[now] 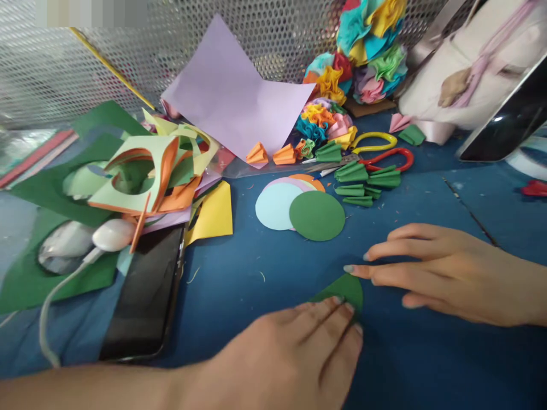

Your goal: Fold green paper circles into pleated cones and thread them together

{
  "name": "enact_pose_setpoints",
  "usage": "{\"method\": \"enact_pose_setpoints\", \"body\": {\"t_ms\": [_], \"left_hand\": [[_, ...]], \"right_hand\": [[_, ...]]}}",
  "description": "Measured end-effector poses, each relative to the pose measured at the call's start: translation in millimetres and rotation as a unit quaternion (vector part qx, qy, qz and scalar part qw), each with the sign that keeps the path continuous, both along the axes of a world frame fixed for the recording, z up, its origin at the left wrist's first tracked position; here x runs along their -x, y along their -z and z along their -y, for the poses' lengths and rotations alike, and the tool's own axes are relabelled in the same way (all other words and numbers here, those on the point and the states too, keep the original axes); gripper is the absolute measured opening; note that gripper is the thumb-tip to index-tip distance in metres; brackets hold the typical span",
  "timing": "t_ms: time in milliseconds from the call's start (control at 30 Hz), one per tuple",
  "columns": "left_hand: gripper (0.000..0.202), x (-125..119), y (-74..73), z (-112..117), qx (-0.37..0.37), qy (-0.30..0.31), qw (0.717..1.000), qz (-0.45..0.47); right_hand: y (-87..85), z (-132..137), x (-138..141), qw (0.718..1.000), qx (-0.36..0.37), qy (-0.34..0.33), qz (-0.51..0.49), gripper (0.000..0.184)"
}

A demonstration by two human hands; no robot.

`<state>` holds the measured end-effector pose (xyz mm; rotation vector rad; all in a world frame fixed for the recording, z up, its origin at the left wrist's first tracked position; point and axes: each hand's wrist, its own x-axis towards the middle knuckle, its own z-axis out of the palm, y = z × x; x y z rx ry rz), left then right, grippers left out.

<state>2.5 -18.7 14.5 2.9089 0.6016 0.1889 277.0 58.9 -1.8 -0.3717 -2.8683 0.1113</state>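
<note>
A folded green paper piece (347, 288) lies on the blue table (265, 273) between my hands. My left hand (294, 350) lies flat with its fingers stretched out, pressing the paper's near edge and covering part of it. My right hand (444, 273) reaches in from the right, fingers extended, and its fingertip touches the paper's top edge. Just beyond lie a green paper circle (317, 215) and a pale blue circle (276, 206), overlapping pink and orange ones.
A black phone (147, 290) lies at the left beside a heap of cut paper scraps (141, 176) and a white cable. Folded green fans (367, 182), scissors (380, 151), a lilac sheet (231, 97) and paper flowers (367, 51) sit at the back against a mesh wall.
</note>
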Motion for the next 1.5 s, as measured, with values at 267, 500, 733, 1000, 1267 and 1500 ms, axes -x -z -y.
{"method": "enact_pose_setpoints", "body": {"t_ms": [267, 500, 733, 1000, 1267, 1500], "left_hand": [[0.037, 6, 4.8, -31, 0.162, -0.145, 0.975, 0.033], [0.021, 8, 6.7, -36, 0.206, -0.148, 0.961, 0.11], [0.016, 8, 7.8, -35, 0.197, -0.179, 0.949, 0.167], [0.018, 10, 5.4, -30, 0.254, -0.195, 0.92, 0.227], [0.031, 6, 2.4, -35, 0.349, -0.27, 0.863, 0.247], [0.037, 6, 2.9, -39, 0.363, -0.292, 0.854, 0.232]], "right_hand": [[-4.8, 13, 17, 0.998, -0.045, 0.02, -0.037, 0.022], [-10.9, 16, 36, 0.997, -0.04, 0.058, -0.015, 0.04], [-13.3, 12, 51, 0.991, 0.097, 0.087, -0.015, 0.039], [-26.6, 15, 62, 0.951, 0.268, 0.156, 0.001, 0.03], [-32.1, 12, 61, 0.942, 0.272, 0.195, -0.019, 0.007], [-28.0, 7, 49, 0.918, 0.323, 0.23, 0.009, 0.007]]}}
